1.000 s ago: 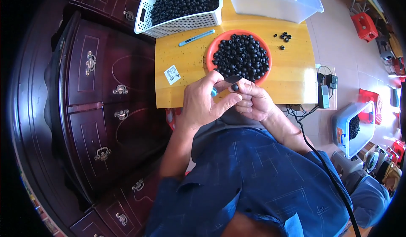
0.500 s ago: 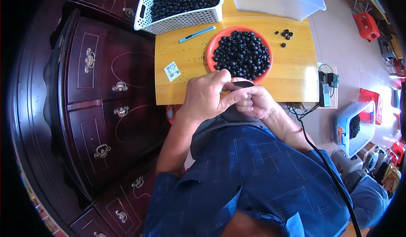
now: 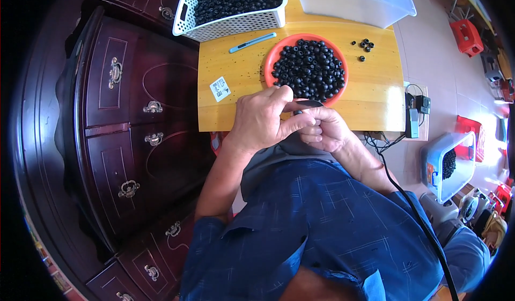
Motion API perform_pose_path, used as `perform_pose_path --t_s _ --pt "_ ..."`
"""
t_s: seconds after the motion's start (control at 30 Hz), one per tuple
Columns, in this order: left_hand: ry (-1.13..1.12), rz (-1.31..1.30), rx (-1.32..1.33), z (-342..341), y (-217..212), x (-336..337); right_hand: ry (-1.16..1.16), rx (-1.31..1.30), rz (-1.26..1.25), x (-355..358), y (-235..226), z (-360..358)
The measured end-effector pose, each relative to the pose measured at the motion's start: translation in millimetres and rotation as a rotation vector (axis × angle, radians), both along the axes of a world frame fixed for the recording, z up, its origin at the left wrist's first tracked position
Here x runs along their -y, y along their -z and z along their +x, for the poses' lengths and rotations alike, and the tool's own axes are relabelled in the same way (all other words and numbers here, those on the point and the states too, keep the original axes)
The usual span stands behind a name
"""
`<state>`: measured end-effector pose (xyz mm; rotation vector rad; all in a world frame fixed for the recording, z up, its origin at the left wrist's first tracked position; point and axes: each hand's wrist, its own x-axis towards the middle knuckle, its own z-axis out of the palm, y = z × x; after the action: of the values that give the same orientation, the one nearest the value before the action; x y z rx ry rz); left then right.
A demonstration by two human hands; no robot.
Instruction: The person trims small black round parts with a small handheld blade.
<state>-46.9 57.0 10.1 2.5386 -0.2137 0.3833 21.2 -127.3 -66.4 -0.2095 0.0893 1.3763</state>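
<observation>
Label: white rectangular paper tag [image 3: 220, 89], black-printed, is laid flat on yellow wooden table [image 3: 375, 102]; print too small to be read. Left hand [image 3: 263, 119]: fingers curled closed, dark pointed blade [image 3: 309, 103] gripped, its handle hidden; thumb laid toward right fingertips. Right hand [image 3: 326, 130]: fingers folded in, small round black piece [image 3: 299, 112] pinched at thumb and forefinger, mostly hidden. Similar black hollow pieces [image 3: 308, 70] are heaped in round orange-red plastic basin [image 3: 269, 67], just beyond hands.
</observation>
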Motion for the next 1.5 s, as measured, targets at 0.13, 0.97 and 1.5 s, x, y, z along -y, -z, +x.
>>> perform_pose_path --t_s 0.13,0.97,1.5 --pt "-0.015 -0.002 0.017 -0.1 8.1 1.0 0.005 -0.056 -0.029 0.7 3.7 -0.6" --pt "-0.026 -0.01 -0.009 -0.9 7.8 2.9 0.048 -0.076 -0.01 -1.4 8.1 -1.8" --pt "-0.069 -0.106 -0.313 20.6 -28.1 -43.8 -0.064 -0.112 -0.135 -13.0 9.0 -5.5"
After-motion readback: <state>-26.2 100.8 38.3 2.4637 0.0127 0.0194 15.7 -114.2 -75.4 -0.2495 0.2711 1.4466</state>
